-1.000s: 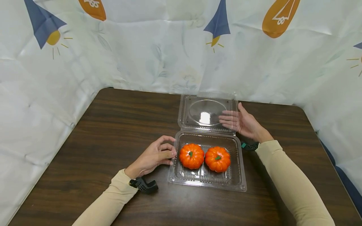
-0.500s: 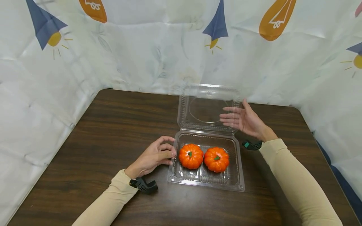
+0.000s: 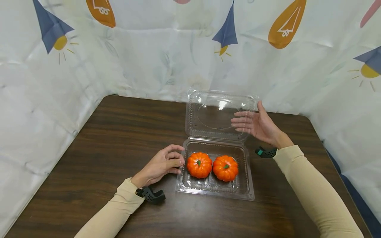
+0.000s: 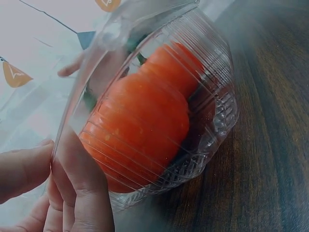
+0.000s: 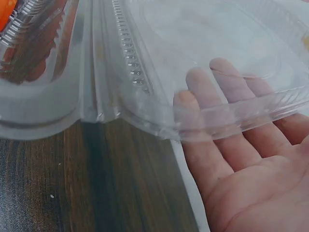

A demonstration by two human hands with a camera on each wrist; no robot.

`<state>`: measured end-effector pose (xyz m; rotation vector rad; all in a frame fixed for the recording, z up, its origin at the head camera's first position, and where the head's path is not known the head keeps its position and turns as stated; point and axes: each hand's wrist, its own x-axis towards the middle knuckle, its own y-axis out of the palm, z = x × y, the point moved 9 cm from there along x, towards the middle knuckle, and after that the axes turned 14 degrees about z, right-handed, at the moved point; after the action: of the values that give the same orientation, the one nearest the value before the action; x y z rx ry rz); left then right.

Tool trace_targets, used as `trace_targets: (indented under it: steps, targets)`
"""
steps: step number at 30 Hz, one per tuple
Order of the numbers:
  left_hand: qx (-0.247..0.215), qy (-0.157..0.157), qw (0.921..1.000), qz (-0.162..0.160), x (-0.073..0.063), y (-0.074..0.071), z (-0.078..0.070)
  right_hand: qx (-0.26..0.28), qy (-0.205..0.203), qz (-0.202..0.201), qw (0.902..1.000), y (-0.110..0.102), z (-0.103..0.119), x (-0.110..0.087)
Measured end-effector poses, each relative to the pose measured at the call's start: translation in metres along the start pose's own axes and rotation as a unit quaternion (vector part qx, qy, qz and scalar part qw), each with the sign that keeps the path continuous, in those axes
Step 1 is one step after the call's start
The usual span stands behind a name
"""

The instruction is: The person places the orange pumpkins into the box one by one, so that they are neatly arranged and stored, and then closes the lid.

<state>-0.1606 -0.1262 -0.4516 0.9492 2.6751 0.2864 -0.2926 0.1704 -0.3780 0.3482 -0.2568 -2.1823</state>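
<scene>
A clear plastic clamshell container (image 3: pixel 214 195) lies on the table, its hinged lid (image 3: pixel 218 115) raised and leaning back. Two small orange pumpkins (image 3: pixel 199 165) with green stems sit side by side in the base. My left hand (image 3: pixel 162 165) pinches the base's left rim; in the left wrist view the thumb (image 4: pixel 24 169) is on one side of that rim and the fingers on the other. Behind the lid's right side is my right hand (image 3: pixel 263 129), fingers straight and seen through the plastic. In the right wrist view its fingers (image 5: pixel 236 150) lie under the lid.
The dark wood table (image 3: pixel 89 172) extends around the container. A patterned white curtain (image 3: pixel 134 59) hangs along the table's back and sides. Each wrist wears a black band with a camera mount (image 3: pixel 153 195).
The lid has risen from lying further back to a steeper tilt, with my right hand behind it moving slightly upward. My left hand has kept its hold on the rim. The head view has shifted slightly.
</scene>
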Motion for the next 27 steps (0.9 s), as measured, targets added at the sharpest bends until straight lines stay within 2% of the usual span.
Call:
trace_targets:
  steps: [11,20,27]
  targets:
    - [0.01,-0.002,0.9999,0.001,-0.001,-0.002,0.003,0.0,-0.014,0.013,0.9998,0.01,0.011,-0.007]
    - [0.011,-0.002,0.9999,0.001,-0.002,0.0,0.0,-0.049,0.0,-0.003,0.9988,0.018,0.021,-0.015]
    - [0.013,0.002,0.9999,-0.001,-0.001,0.001,-0.001,-0.104,0.023,-0.014,0.9942,0.029,0.032,-0.023]
